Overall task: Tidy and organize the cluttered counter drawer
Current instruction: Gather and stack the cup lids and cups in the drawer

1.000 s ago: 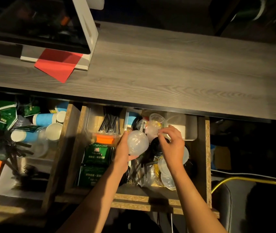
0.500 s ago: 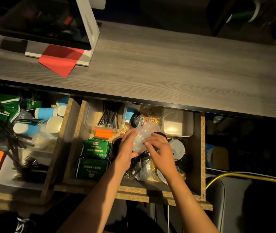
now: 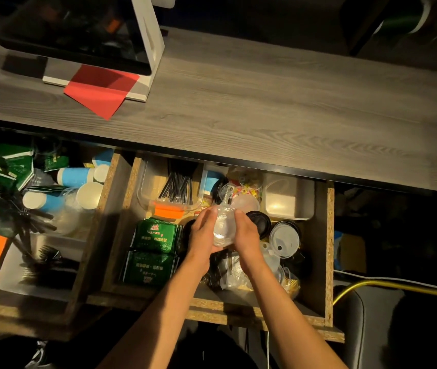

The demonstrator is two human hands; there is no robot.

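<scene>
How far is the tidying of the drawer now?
Partly done: black straws lie in a clear tray and green packets sit stacked. In hand: the left hand and right hand hold a clear dome lid between them. Left: loose lids and wrappers remain jumbled at the drawer's front.

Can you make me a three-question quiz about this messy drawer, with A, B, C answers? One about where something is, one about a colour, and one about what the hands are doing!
1. Where do the black straws lie?
A. in a clear tub at the drawer's back
B. on the wooden counter
C. on the floor

2. What colour are the packets left of the hands?
A. pink
B. green
C. white

3. What are the hands doing?
A. hanging idle
B. closing the drawer
C. holding a clear plastic lid between them

Answers: A, the straws sit inside the tub; B, the packets are dark green; C, the left hand and right hand clasp the clear plastic lid.
</scene>
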